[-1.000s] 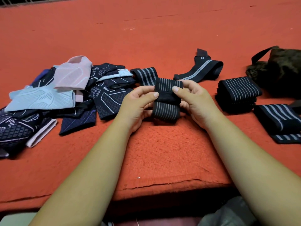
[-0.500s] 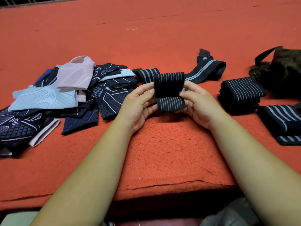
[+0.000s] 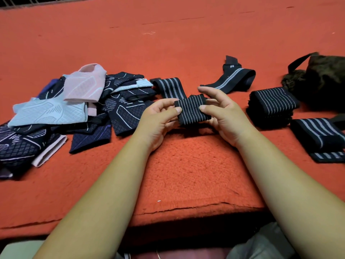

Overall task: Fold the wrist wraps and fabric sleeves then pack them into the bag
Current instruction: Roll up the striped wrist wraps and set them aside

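1. Springback is the main risk: the striped wrist wrap [image 3: 192, 111], folded into a short bundle, hangs just above the red fleece mat [image 3: 186, 174]. The left hand [image 3: 158, 118] pinches its left edge and the right hand [image 3: 225, 116] its right edge, thumbs on top.
2. The right hand's index finger is lifted clear, so that pinch looks light. If either thumb slackens, the stretchy layers probably pop open and the fold is lost.
3. A broader-striped strip [image 3: 168, 86] runs out from behind the bundle. I cannot tell whether it is joined; if it is, its drag could pull the fold apart.
4. To the right lie a thick folded wrap [image 3: 272, 101] and a second folded wrap [image 3: 317, 135]. Both sit between the hands and the dark bag [image 3: 326, 79], so a careless reach could knock them loose.
5. An unfolded wrap [image 3: 233, 77] lies beyond the hands, and the heap of fabric sleeves [image 3: 56, 113] sits jumbled at the left.
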`<move>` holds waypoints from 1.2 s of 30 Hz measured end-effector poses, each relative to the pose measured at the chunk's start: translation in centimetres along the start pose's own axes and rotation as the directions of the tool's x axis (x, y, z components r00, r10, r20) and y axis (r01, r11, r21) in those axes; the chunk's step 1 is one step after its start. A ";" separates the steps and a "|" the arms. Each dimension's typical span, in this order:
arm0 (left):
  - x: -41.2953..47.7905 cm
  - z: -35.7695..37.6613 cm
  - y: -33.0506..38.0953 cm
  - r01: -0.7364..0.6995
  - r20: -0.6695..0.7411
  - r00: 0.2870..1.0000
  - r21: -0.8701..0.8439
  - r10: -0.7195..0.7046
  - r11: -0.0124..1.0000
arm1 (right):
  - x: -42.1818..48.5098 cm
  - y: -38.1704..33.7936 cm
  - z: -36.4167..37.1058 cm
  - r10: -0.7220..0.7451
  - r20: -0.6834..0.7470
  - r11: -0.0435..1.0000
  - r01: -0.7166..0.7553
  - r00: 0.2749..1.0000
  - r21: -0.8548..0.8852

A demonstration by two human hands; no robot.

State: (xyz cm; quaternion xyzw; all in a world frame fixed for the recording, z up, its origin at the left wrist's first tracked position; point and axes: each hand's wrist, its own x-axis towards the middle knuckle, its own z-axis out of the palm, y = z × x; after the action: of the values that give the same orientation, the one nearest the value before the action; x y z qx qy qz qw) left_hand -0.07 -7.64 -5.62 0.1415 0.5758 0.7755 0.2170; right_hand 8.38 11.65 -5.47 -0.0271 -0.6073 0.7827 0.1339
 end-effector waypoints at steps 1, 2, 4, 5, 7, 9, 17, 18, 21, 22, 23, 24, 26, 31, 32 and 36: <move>0.0 0.0 -0.1 -0.009 -0.003 1.000 0.011 0.009 1.000 | 0.1 0.1 -0.1 -0.015 -0.020 0.999 0.015 1.000 -0.029; 0.1 -0.1 -0.2 -0.017 -0.006 1.000 0.022 0.017 1.000 | 0.1 0.2 -0.1 -0.023 -0.037 0.998 0.020 0.999 -0.063; 0.1 0.0 -0.3 -0.034 -0.014 0.999 0.039 0.034 0.999 | 0.1 0.4 0.0 -0.005 -0.101 0.991 -0.009 0.995 -0.137; 0.1 0.1 -0.3 -0.038 -0.021 0.999 0.045 0.039 0.998 | 0.0 0.4 0.2 0.008 -0.148 0.986 -0.033 0.989 -0.166; 0.0 0.5 -0.3 -0.033 -0.043 0.998 0.063 0.036 0.997 | 0.0 0.6 0.8 0.005 -0.242 0.976 -0.057 0.970 -0.208; -0.1 0.9 0.0 -0.028 -0.065 0.997 0.098 0.035 0.995 | 0.1 0.6 1.3 -0.030 -0.295 0.963 -0.051 0.955 -0.265; -0.5 4.3 2.1 -0.079 -0.051 0.995 0.149 0.087 0.986 | -1.3 -3.5 0.6 -0.187 -0.367 0.845 -0.042 0.911 -0.534; -0.4 5.1 2.3 -0.090 -0.043 0.994 0.165 0.098 0.982 | -1.5 -4.4 0.1 -0.217 -0.374 0.811 -0.046 0.902 -0.583; 0.3 7.9 3.0 -0.095 -0.020 0.995 0.204 0.101 0.974 | -1.7 -7.2 -1.7 -0.279 -0.404 0.745 -0.070 0.871 -0.664; 0.5 9.0 3.3 -0.096 -0.014 0.995 0.208 0.101 0.973 | -1.8 -8.0 -2.4 -0.296 -0.418 0.730 -0.079 0.859 -0.679; 0.8 10.1 3.4 -0.096 -0.008 0.995 0.206 0.100 0.974 | -1.8 -8.8 -3.2 -0.306 -0.433 0.716 -0.095 0.848 -0.692; 1.0 11.3 3.6 -0.094 -0.003 0.995 0.201 0.097 0.975 | -2.0 -9.6 -3.9 -0.310 -0.446 0.704 -0.113 0.839 -0.701; 1.4 13.6 3.8 -0.078 0.008 0.997 0.176 0.078 0.981 | -2.3 -10.9 -5.5 -0.305 -0.462 0.689 -0.143 0.833 -0.711; 4.2 17.9 3.7 -0.052 0.029 0.998 0.162 0.048 0.985 | -2.3 -13.5 -9.0 -0.250 -0.503 0.724 -0.185 0.827 -0.664; 4.9 18.5 3.7 -0.041 0.022 0.999 0.163 0.038 0.986 | -2.1 -14.0 -9.4 -0.233 -0.509 0.740 -0.189 0.829 -0.646; 8.1 20.4 3.6 -0.009 0.004 1.000 0.122 0.009 0.993 | -0.9 -15.2 -11.3 -0.224 -0.513 0.711 -0.220 0.829 -0.667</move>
State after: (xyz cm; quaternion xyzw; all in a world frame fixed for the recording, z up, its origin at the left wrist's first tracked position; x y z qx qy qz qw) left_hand 1.92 12.51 3.64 0.1582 0.6210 0.7397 0.2052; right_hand 14.25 25.52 6.08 -0.3031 -0.7910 0.4481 0.2859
